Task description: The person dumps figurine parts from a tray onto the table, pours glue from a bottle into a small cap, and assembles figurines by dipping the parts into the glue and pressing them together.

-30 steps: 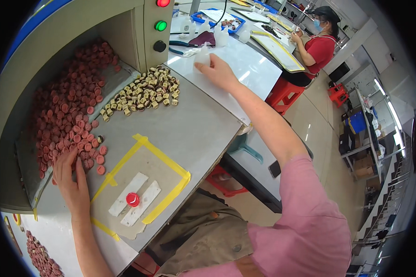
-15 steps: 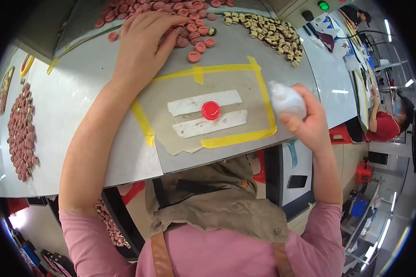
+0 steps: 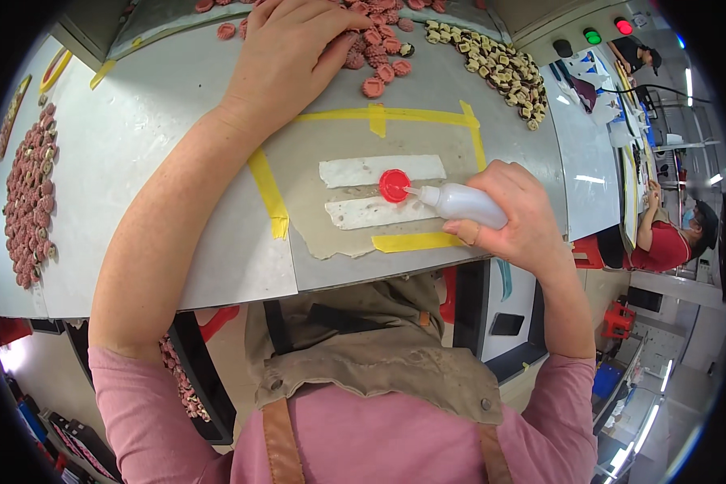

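Observation:
My right hand [image 3: 518, 216] is wrapped round a white squeeze bottle [image 3: 469, 203], tilted so that its thin nozzle meets the small red round piece [image 3: 394, 185]. That red piece rests between two white strips [image 3: 379, 170] on a beige sheet edged with yellow tape [image 3: 271, 198]. At the far side my left hand [image 3: 292, 56] reaches into a heap of pink-red pieces [image 3: 377, 50], thumb apart from the fingers. Its fingertips lie among the pieces, and I cannot make out whether they hold one.
Cream-and-dark small pieces [image 3: 504, 71] are heaped at the far right. A patch of dark pink assembled pieces [image 3: 31, 198] covers the table's left end. Behind stands a machine housing with a green button [image 3: 593, 36]. Another person in red [image 3: 665, 242] sits off to the right.
My right hand has brought the bottle leftward, its nozzle now at the red piece. My left hand remains at the pink-red heap. The whole view has shifted slightly.

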{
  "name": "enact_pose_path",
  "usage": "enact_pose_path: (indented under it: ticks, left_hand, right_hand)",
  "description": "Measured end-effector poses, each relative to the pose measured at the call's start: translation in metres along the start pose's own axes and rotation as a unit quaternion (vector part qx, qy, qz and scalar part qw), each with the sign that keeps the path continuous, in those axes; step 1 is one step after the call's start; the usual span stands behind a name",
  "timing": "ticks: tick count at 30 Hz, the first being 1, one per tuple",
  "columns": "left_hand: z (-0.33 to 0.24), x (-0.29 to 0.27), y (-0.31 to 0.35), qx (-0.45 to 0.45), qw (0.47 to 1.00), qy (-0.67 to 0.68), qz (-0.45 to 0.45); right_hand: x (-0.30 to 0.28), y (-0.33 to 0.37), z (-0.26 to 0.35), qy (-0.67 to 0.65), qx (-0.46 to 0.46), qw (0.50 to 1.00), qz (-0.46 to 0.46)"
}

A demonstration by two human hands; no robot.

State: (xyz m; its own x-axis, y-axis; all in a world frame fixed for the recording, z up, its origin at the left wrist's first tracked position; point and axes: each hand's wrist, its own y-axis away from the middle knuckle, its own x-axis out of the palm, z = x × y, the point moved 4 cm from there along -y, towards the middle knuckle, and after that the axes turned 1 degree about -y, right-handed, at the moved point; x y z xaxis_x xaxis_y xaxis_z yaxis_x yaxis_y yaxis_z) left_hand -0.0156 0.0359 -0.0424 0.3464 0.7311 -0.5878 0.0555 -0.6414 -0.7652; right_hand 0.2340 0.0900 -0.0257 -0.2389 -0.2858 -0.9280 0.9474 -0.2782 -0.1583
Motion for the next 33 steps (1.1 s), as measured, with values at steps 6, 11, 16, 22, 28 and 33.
enact_pose_path:
  ticks: [6, 11, 16, 22, 28, 33]
  left_hand:
    - [0.003, 0.001, 0.002, -0.002, 1.000, 0.004, 0.002]
    - [0.000, 0.008, -0.005, -0.002, 1.000, 0.000, 0.004]
    - [0.005, 0.024, -0.011, 0.021, 0.999, -0.015, 0.024]
    - [-0.002, 0.014, -0.008, -0.005, 0.998, -0.034, 0.051]
    - [-0.028, 0.015, -0.022, 0.006, 0.994, 0.000, 0.110]
    - [-0.013, 0.015, -0.018, -0.025, 0.992, 0.018, 0.126]
  right_hand:
    - [0.002, -0.001, 0.000, 0.003, -0.001, 1.000, 0.005]
    - [0.000, 0.006, -0.008, 0.002, 0.007, 1.000, -0.014]
    - [-0.013, 0.030, -0.034, -0.181, 0.174, 0.967, -0.029]
    - [-0.045, 0.059, -0.131, -0.291, 0.253, 0.882, -0.273]
    - [-0.106, 0.110, -0.248, -0.160, 0.358, 0.830, -0.396]
    - [-0.101, 0.120, -0.279, -0.040, 0.457, 0.816, -0.352]
